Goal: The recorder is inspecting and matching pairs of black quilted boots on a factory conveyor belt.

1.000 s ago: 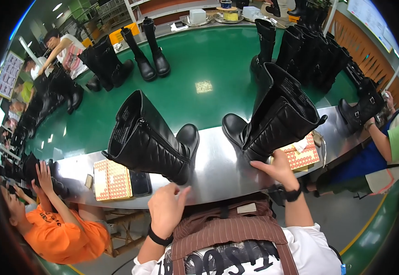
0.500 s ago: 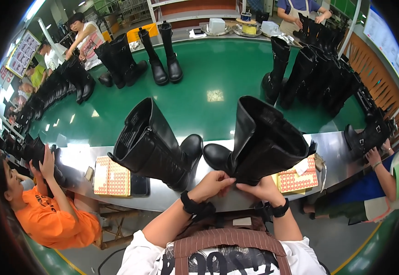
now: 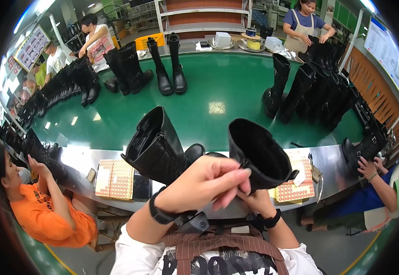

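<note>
A tall black boot (image 3: 263,169) stands in front of me, its round top closed all the way around. My left hand (image 3: 204,183) is raised beside its near left rim, thumb and fingers pressed together close to the top of the zip. Whatever is between those fingertips is hidden. Lower down, my right hand (image 3: 256,201) grips the near side of this boot, with its fingers partly covered. To the left stands a second black boot (image 3: 158,146) with a side zip, its shaft leaning left and its lower part behind my left hand and arm.
Sticker sheets (image 3: 114,178) lie left, and more sticker sheets (image 3: 295,185) lie right, on the metal edge. Beyond is a green table (image 3: 199,105) with a pair of boots (image 3: 167,71) and crowded boots (image 3: 318,91). People handle boots on both sides.
My left hand has risen from the boot's lower shaft to its top rim. The boot's split upper shaft has closed. My right hand stays low on the boot.
</note>
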`<state>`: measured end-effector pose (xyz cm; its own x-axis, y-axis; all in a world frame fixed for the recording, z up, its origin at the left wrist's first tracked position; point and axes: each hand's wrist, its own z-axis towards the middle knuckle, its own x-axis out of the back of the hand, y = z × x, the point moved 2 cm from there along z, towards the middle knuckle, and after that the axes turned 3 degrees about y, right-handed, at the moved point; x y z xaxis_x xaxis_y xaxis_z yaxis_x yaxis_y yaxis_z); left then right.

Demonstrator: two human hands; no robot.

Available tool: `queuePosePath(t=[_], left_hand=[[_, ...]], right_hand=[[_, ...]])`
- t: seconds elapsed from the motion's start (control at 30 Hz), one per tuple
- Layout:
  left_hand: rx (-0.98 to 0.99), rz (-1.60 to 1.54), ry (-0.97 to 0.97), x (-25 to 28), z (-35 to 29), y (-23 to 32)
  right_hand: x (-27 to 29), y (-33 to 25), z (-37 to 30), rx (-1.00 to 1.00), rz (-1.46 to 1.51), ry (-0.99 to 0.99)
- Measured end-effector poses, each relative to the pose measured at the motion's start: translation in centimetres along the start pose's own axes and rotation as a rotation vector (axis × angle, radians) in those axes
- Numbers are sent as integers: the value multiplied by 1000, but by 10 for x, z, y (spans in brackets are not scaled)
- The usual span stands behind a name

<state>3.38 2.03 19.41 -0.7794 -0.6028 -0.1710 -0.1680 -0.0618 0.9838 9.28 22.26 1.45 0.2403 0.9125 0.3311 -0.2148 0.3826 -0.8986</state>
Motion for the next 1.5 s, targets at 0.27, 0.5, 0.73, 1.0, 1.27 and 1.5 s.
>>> queuePosePath(t=[0.27,0.5,0.73,1.0,1.27,1.5], left_hand=[[88,273,83,24,-50,-67],[265,925,662,73,-109,-124],[-173,716,799,74,-80,-128],[-781,1282,1254,35,-94,-2],[-273,1587,835,47,-37,71],[-38,1130,460,80,-20,64]], right_hand=[[10,-8,3,-124,141,-168],[18,-18,25,-6,-80,-315],[-4,-7,14,11,-128,-212],[13,-67,-17,-140,-768,-387],[-41,-125,42,359,35,-187],[-108,-130,92,499,-27,97]])
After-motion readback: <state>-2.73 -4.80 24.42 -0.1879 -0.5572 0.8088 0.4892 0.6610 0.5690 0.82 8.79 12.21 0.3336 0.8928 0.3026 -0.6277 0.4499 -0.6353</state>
